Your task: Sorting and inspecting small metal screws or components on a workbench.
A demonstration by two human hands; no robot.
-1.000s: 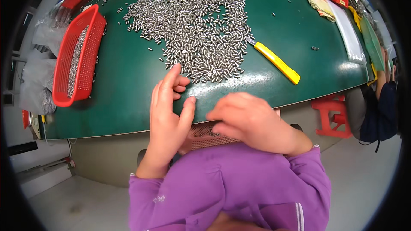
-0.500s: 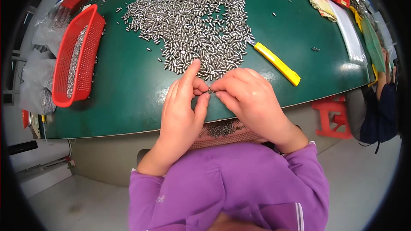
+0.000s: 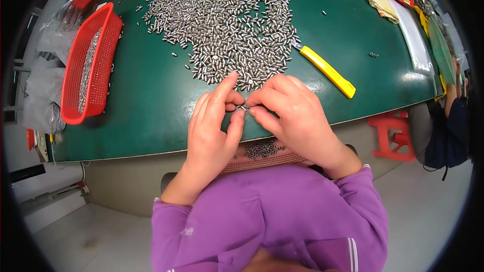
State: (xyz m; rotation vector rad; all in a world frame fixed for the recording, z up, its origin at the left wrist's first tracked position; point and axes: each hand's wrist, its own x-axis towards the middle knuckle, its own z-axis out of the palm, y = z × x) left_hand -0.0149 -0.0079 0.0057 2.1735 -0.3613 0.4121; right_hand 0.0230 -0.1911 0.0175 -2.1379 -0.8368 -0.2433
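Observation:
Just in front of the near side of a large pile of small metal pins (image 3: 222, 30), my two hands meet fingertip to fingertip. Between them sits a small metal pin (image 3: 242, 107), partly covered by fingers. My left hand (image 3: 209, 126) pinches it with thumb and a bent finger while its index finger points up and away. From the other side, my right hand (image 3: 290, 108) closes thumb and index finger on it. Whether more than one pin is in the fingers, I cannot tell.
A yellow utility knife (image 3: 328, 72), blade out, lies right of the pile on the green table (image 3: 151, 116). At left stands a red basket (image 3: 70, 93) of pins. Below the table edge, a pink basket (image 3: 252, 163) holds pins. A red stool (image 3: 390, 138) is at right.
Both hands have shifted very slightly left, still pinched together around the small pin. The pile, the knife and the baskets stay as they were.

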